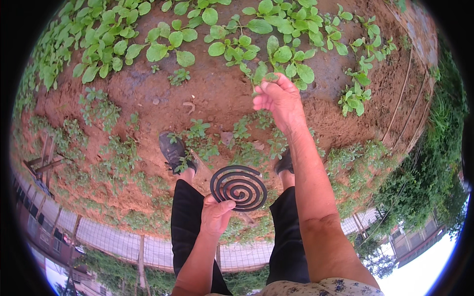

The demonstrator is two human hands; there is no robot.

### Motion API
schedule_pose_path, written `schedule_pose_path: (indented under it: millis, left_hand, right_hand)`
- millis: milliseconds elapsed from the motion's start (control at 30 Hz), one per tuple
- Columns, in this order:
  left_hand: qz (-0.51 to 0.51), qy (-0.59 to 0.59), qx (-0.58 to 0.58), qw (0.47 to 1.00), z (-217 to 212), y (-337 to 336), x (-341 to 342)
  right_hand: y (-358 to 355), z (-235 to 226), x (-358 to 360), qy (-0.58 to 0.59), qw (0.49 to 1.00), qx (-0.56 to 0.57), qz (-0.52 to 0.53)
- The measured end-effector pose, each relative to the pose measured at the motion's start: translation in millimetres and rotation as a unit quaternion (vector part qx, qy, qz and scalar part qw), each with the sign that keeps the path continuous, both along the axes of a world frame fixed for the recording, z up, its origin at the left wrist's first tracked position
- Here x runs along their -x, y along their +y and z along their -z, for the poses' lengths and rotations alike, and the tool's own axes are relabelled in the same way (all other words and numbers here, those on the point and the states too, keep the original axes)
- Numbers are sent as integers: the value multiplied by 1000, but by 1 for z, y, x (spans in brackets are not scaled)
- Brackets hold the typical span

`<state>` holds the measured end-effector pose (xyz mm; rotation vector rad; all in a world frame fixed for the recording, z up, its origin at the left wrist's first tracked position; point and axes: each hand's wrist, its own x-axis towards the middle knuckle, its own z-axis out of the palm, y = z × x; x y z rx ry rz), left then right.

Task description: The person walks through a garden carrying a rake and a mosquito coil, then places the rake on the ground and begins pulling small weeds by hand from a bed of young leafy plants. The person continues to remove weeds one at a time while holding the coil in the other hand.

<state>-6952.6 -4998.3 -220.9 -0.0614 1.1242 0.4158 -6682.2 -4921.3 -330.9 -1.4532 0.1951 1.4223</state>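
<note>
My left hand (216, 215) grips the lower left edge of a black spiral mosquito coil (240, 194), thumb on top. The coil is held out flat in front of my legs, above low weeds. My right hand (282, 101) reaches forward to the near edge of the leafy bed. Its thumb and forefinger are closed in a pinch on a green leaf (260, 73) of a young plant, and the other fingers curl inward. Broad-leaved seedlings (291, 59) stand just beyond the fingertips. Whether the pinched leaf is still attached cannot be made out.
Dense seedlings (106, 37) fill the far left of the bed. Low weeds (197, 129) grow around my dark shoes (173, 152). Thin sticks (399, 93) lie along the right side, beside tall grass (444, 108). A wire fence (113, 241) and a wooden frame (44, 163) appear near the lower rim.
</note>
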Motion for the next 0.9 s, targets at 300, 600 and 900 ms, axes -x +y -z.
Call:
schedule_pose_path:
  millis: [300,600,900]
  left_hand:
    - [-18,-2,15,1000,0,1,-1]
    - [-20,3,25,999,-1,1,1]
    - [-14,1,14,1000,-3,5,-1]
  right_hand:
    - [1,2,7,-45,999,-8,9]
    - [6,-8,16,-169,978,59,-110]
    - [7,-13,19,-128,985,60,-103]
